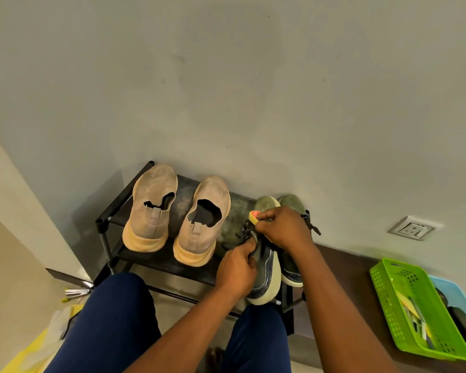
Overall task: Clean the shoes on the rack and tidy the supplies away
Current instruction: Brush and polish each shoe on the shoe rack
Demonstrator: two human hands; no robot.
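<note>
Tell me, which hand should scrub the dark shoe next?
Probably the right hand: it already pinches the yellow sponge over the dark shoe, while the left hand grips that shoe.

Head view, steeply down, close over rack (111,219).

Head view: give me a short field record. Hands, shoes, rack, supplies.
left hand: grips the dark shoe by its collar
right hand: pinches a yellow sponge against the dark shoe's upper
second dark shoe: beside the first, on its right
tan shoes: pair on the rack's left side, untouched
rack: black, against the wall
green basket: on the floor at right, holds supplies
</note>
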